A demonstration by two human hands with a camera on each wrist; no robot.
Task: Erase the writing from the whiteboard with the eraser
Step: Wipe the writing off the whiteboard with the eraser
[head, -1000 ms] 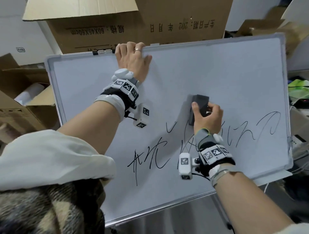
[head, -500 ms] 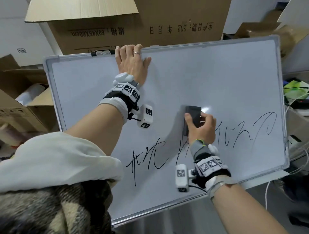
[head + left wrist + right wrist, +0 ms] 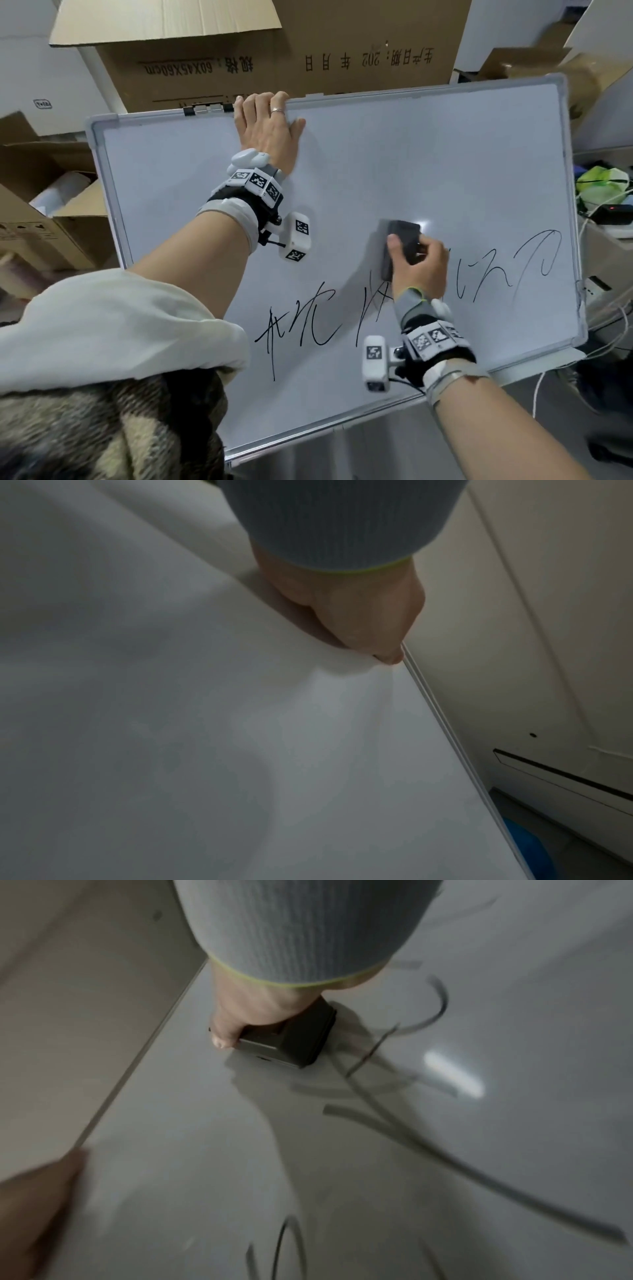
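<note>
A framed whiteboard (image 3: pixel 428 154) leans tilted in front of me, with black handwriting (image 3: pixel 308 318) across its lower half. My left hand (image 3: pixel 267 130) lies on the board's top edge, fingers curled over the frame; the left wrist view shows this left hand (image 3: pixel 352 610) at the rim of the whiteboard (image 3: pixel 274 750). My right hand (image 3: pixel 421 267) grips a black eraser (image 3: pixel 400 236) and presses it on the board at the top of the middle characters. The right wrist view shows the eraser (image 3: pixel 298 1039) flat on the surface under the right hand (image 3: pixel 253 1007), among blurred strokes.
Large cardboard boxes (image 3: pixel 274 51) stand behind the board and more cartons (image 3: pixel 41 219) at the left. Cables and a green bag (image 3: pixel 603 185) lie at the right. A white sleeve and plaid cloth (image 3: pixel 102 411) fill the lower left.
My right hand slid the eraser downward onto the middle characters, and the short stroke above them is gone. My left hand kept its hold on the top edge.
</note>
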